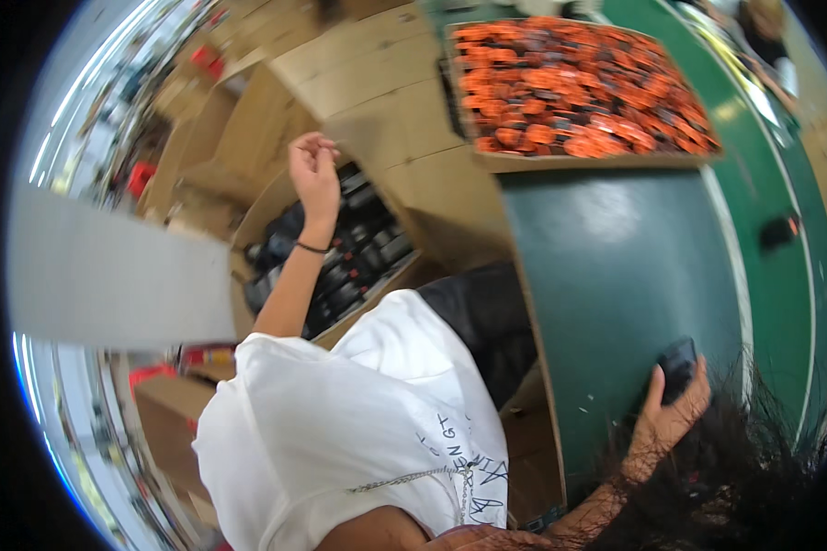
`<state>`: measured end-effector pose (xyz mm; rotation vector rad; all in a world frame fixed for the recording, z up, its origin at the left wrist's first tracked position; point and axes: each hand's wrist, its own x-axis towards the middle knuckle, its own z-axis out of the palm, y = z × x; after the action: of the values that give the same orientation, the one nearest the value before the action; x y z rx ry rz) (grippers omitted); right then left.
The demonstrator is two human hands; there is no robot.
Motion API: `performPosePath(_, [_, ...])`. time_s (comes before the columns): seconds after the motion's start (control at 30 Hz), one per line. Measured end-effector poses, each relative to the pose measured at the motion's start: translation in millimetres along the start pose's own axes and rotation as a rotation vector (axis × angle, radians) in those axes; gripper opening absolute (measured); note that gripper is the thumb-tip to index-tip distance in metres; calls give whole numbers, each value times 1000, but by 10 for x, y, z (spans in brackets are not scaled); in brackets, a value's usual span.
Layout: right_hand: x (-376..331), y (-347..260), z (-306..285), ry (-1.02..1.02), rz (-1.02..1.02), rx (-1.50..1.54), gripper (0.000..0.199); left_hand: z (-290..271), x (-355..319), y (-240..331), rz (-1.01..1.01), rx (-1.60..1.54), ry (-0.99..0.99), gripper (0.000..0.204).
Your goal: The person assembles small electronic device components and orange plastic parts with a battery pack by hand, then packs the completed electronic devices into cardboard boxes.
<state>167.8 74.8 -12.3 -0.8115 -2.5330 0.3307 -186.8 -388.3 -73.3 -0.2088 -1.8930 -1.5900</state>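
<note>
Left hand (pixel 314 174) raised over the open cardboard box (pixel 248 216), fingertips pinched together at the top, whether on some small thing or on nothing, impossible to tell. Directly beneath and just beyond the wrist, a heap of black parts (pixel 340 262) inside that box, lying in a band from lower left to upper right. Thin dark band (pixel 311 247) round the forearm. Clearly the nearer hand to the box; a drop straight down puts it among the parts.

Right hand (pixel 673 409) well apart, low at the right, clamped on a small black device (pixel 678 365), thumb up along its left edge, pressed against the green desk (pixel 616 275). Device's long axis roughly upright in the view.

Farther out on the desk, a shallow tray (pixel 597 162) piled with orange and black pieces (pixel 579 87), well away from both hands. Cardboard flaps and more cartons to the left of the desk; white shirt (pixel 358 413) and dark hair (pixel 744 477) filling the lower edge. Behind, a workshop floor with red crates, blurred at the rim.
</note>
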Motion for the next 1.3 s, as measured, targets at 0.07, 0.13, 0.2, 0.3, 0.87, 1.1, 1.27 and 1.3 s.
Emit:
performPosePath(0.07, [46,47,60,15,-103,-251,63,-615,-277,-614,-39,506,-56,13])
performPosePath(0.13, [109,1,109,-124,45,87,64,-1133,-749,-1164,-286,668,-265,18])
performPosePath(0.2, [177,-96,86,-153,47,66,64,-1301,-1203,-1395,-537,533,-410,30])
performPosePath(0.3, [111,-267,-15,-104,79,-12,62,-897,-1500,-1628,-486,424,-796,52])
performPosePath(0.87, [-32,217,181,290,220,404,52,-1106,-924,-367,-1245,-604,-428,68])
performPosePath(1.1, [-249,-253,88,322,-229,1059,81,558,-1056,1183,-1039,-1155,-1069,88])
performPosePath(1.27, [-506,-581,134,436,-288,863,111,1847,-1648,1854,-805,-1228,-1689,114])
performPosePath(1.3, [-494,-501,101,440,-347,735,111,2059,-1736,1912,-789,-1186,-1866,107])
